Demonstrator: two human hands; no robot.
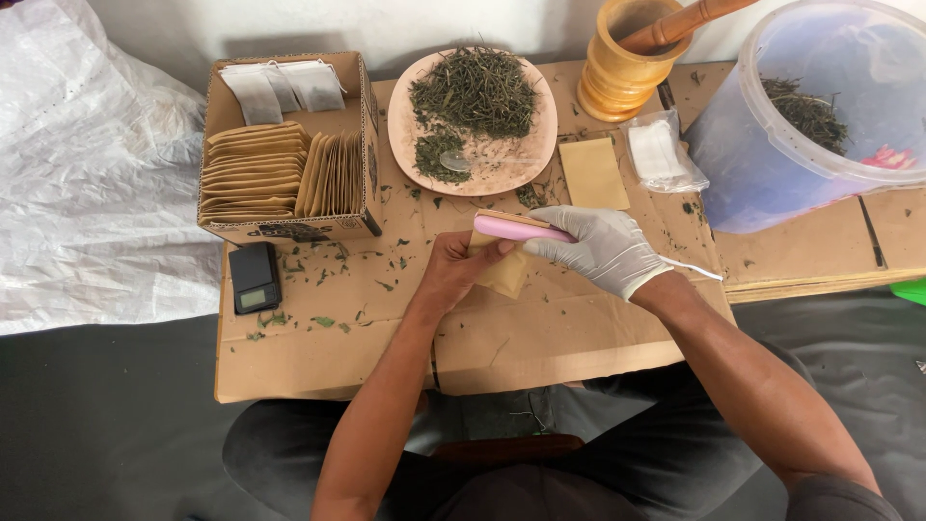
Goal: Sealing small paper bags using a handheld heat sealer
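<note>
Kraft pouch (505,273) in left hand (461,265) (half hidden) | gloved right hand (600,248) clamps pink sealer (521,229)

1. I take the round plate (540,145) of dried green herbs as my landmark; a clear spoon (461,162) lies on its near part.
2. Left of the plate I see a cardboard box (362,116) packed with brown paper sachets and a few white filter bags.
3. Nearer than that box, well left of the plate, sits a small black pocket scale (254,277).
4. Right of the plate stands a wooden mortar (617,82) with its pestle (685,21).
5. Just right of the plate's near edge lies a flat brown sachet (593,174), then a clear bag (664,152) of white pieces.
6. Far right, a large translucent bucket (762,164) holds more herbs.
</note>
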